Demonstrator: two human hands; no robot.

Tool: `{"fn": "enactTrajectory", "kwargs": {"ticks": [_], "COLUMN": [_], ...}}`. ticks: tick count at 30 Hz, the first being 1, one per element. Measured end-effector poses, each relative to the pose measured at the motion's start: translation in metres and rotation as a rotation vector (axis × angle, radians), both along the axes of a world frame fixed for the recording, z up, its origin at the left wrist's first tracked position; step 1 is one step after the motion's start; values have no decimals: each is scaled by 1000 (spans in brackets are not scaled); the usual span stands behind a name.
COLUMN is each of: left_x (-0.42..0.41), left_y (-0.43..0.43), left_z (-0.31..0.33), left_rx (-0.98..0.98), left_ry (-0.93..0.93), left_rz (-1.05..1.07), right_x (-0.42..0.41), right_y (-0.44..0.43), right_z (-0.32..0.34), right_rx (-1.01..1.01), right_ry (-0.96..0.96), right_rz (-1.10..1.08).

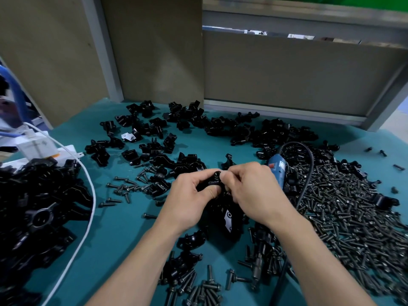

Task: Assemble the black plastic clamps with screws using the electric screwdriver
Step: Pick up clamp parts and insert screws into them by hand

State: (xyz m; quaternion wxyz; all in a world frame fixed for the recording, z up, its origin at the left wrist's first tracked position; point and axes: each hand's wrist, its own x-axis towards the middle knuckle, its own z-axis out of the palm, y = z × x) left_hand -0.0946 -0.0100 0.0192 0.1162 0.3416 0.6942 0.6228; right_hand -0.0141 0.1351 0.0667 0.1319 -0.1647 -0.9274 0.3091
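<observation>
In the head view, both hands meet over the middle of the teal tabletop [123, 228]. The left hand [189, 195] curls its fingers round a black clamp [215, 181] with the thumb pressed on its near face. The right hand [254, 191] pinches the same piece from the other side with its fingertips. Most of the clamp is covered by the fingers, so only a small dark knob shows between them, and I cannot tell whether that is a screw head or part of the plastic. The electric screwdriver [278, 171] lies on the tabletop just behind the right hand. Its blue body is partly hidden by the knuckles and its tip is out of sight. Its black cord [310, 164] arches up and runs back under the right forearm. A broad heap of screws [344, 206] spreads to the right and is cut off by the frame edge. Loose clamp parts [220, 127] are scattered along the back of the tabletop. A blurred pile of black parts [37, 206] fills the left edge, with a white cable [89, 217] curving beside it. More dark pieces under the wrists are too shadowed to tell apart.
</observation>
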Motion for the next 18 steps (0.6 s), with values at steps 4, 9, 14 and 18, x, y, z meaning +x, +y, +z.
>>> {"fn": "enactTrajectory", "kwargs": {"ticks": [4, 9, 14, 18], "left_x": [1, 2, 0, 3], "left_y": [0, 0, -2, 1], "left_z": [1, 3, 2, 0], "left_rx": [19, 56, 4, -22], "left_ry": [4, -22, 35, 24], "left_rz": [36, 15, 50, 65], "right_x": [-1, 1, 0, -1], "right_y": [-5, 3, -4, -2], "right_z": [-4, -1, -7, -2], "right_rx": [-52, -56, -31, -109], "right_ry": [-4, 39, 28, 22], "right_rz": [-23, 74, 23, 33]}}
